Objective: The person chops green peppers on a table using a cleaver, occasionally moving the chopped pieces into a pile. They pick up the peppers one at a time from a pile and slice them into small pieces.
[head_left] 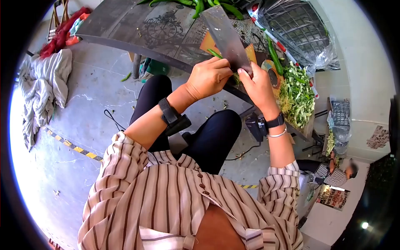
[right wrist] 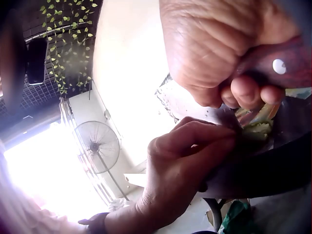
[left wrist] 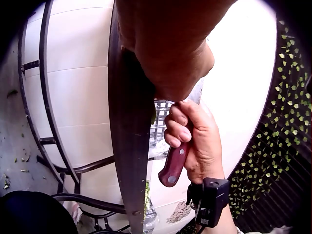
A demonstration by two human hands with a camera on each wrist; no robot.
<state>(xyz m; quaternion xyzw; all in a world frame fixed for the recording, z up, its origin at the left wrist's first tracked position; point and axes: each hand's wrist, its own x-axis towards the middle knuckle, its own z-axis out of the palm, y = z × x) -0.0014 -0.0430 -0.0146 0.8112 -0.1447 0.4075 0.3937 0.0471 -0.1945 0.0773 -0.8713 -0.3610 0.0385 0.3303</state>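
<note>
The right hand grips a cleaver, its broad blade slanting up and away over the table edge. In the left wrist view, the right hand has its fingers curled round the dark red handle. Close beside the blade, the left hand has bent fingers pinching a green pepper, mostly hidden by hand and blade. The right wrist view shows the left hand's thumb and forefinger together at a pale green piece, below the right hand.
Whole green peppers lie at the dark table's far edge. Chopped green pieces are heaped to the right, beside a plastic-wrapped rack. Knees are below the near edge. Another person is at the far right.
</note>
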